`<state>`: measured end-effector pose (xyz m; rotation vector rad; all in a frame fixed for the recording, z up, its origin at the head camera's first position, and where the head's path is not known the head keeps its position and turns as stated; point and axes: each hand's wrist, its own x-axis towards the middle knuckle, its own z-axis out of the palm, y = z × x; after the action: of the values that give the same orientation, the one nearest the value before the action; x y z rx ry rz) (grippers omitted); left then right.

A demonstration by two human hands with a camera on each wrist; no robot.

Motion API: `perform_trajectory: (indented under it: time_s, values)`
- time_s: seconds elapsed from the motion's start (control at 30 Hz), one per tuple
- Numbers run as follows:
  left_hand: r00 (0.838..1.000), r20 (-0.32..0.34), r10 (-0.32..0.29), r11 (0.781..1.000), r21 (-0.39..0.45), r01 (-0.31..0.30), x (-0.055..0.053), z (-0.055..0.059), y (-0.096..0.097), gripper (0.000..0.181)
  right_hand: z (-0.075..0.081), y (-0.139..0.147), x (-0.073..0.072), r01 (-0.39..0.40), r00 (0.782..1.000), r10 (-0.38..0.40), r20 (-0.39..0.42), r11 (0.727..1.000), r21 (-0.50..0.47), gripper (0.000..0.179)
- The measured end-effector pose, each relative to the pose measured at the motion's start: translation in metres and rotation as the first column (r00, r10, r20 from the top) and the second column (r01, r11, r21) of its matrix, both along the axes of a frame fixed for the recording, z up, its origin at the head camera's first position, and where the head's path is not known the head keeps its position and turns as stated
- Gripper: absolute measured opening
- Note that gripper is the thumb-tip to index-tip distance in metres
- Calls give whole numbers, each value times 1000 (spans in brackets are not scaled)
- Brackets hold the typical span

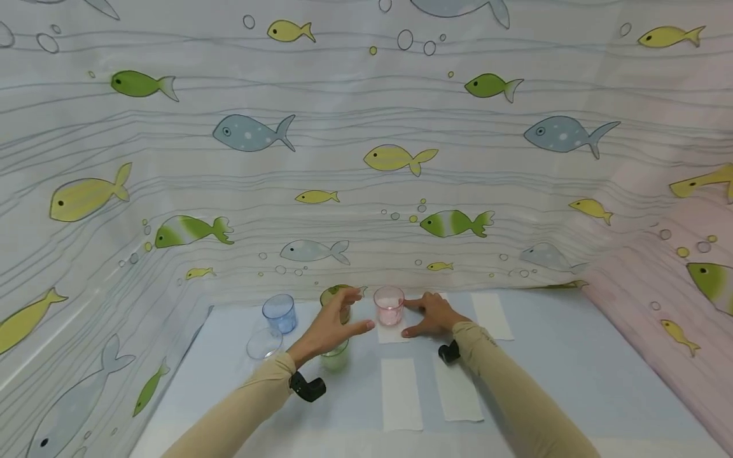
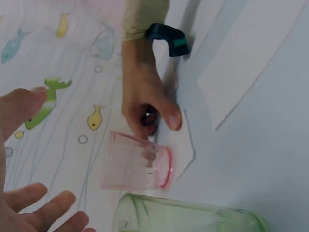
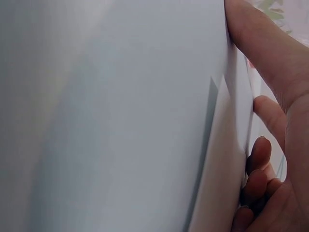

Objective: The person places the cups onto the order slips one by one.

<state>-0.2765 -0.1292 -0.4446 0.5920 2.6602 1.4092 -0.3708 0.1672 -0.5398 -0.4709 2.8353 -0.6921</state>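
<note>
A pink glass [image 1: 389,308] stands upright on a white paper strip [image 1: 395,336] near the back of the table. Just right of it, my right hand [image 1: 434,315] rests low, thumb and index finger spread apart; the index fingertip is at the glass's side, though whether it touches is unclear. The other fingers curl loosely in the right wrist view, with nothing gripped. My left hand [image 1: 329,324] hovers left of the pink glass, fingers spread and holding nothing. It partly hides an olive-green glass [image 1: 328,296] behind it and a light green glass [image 1: 335,361] below it.
A blue glass [image 1: 279,314] and a clear glass [image 1: 265,344] stand at the table's left. More white strips lie in front [image 1: 402,394], beside the right forearm [image 1: 460,391] and at the right [image 1: 492,316]. A fish-patterned curtain [image 1: 355,216] surrounds the table's back and sides.
</note>
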Motion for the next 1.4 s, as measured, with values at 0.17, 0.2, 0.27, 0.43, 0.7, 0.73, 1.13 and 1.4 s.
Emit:
perform_trajectory:
  time_s: [0.17,0.2,0.27,0.43,0.7,0.73,1.13,1.4]
  values:
    - [994,-95,56,998,42,-52,17,-12,-11,71,6,1,3,-3,1000,3,15,1000,-21,92]
    - [992,-106,74,997,47,-69,20,-14,-13,70,7,1,4,-3,1000,4,22,1000,-26,92]
    - [987,-118,110,993,57,-103,24,-17,-16,69,8,0,4,-5,999,6,37,1000,-27,92]
    - [979,-107,173,983,76,-165,31,-27,-22,68,7,-1,5,-3,999,4,35,1000,-20,92]
    - [972,-131,193,980,71,-185,36,-42,-30,72,5,-1,4,-9,999,10,35,1000,-13,93]
    - [972,-133,193,980,70,-185,36,-44,-30,74,5,-1,3,-8,999,8,35,1000,-12,93]
    - [947,-119,299,944,179,-276,44,-73,-30,86,10,-5,5,-19,999,18,37,1000,14,91]
    - [921,-146,362,915,242,-321,47,-84,-29,88,13,-3,5,-39,999,37,29,998,43,93]
